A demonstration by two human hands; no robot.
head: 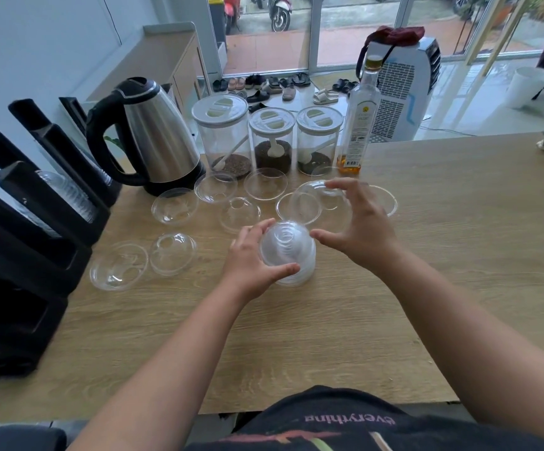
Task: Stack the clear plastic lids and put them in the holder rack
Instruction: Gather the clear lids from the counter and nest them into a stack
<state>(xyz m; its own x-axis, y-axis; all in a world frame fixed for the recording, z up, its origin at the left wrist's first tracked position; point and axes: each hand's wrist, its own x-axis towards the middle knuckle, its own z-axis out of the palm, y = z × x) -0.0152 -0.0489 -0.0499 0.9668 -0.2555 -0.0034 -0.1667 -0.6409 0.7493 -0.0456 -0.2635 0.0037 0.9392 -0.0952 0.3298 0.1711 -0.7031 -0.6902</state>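
Left hand (251, 255) grips my stack of lids (288, 255); right hand (358, 222), fingers spread, holds a single lid (321, 203) just behind it.
I see the stack mid-table (426, 288), loose lids (174, 206) scattered behind and to its left, holder rack (36, 222) at the left edge, kettle (156, 131) and jars (270, 138) beyond.

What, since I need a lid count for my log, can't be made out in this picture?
Head view:
- Lids in the nested stack of clear domed plastic lids that the left hand holds: see-through, overlapping, uncountable.
- Whether the right hand touches the clear lid beyond it: fingers cover the contact.
- Lids in the black holder rack: walls hide them, left edge cuts it.
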